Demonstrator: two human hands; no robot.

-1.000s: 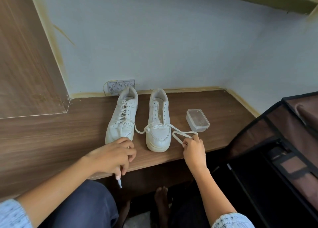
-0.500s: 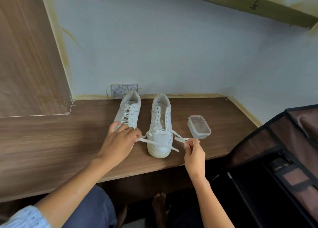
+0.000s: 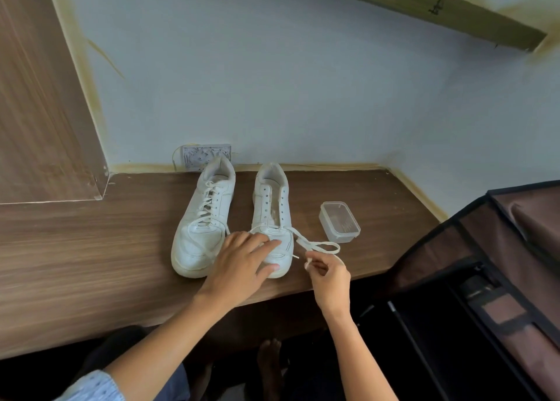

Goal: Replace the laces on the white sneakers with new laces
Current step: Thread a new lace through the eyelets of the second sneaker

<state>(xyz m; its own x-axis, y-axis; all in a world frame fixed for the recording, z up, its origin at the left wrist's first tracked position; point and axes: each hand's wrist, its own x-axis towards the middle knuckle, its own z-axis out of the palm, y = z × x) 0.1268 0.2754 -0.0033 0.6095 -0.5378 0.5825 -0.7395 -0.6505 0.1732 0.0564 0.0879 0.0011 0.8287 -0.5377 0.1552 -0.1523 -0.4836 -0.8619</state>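
Two white sneakers stand side by side on the wooden desk [image 3: 91, 249], toes toward me. The left sneaker [image 3: 203, 219] is laced to the top. The right sneaker [image 3: 272, 207] has empty upper eyelets; a white lace [image 3: 315, 244] runs through its lowest eyelets and loops out to the right. My left hand [image 3: 242, 261] lies on the right sneaker's toe with fingers spread and fairly straight. My right hand [image 3: 328, 276] pinches the lace's loose end just right of the toe.
A small clear plastic box [image 3: 339, 222] sits right of the sneakers. A wall socket [image 3: 206, 155] is behind the left sneaker. A brown fabric wardrobe [image 3: 500, 264] stands at the right; a wooden panel [image 3: 39, 113] rises at the left.
My left hand has let go of the left lace end and moved right onto the right sneaker's toe. The right hand still holds its lace end, whose loop now lies beside the toe.
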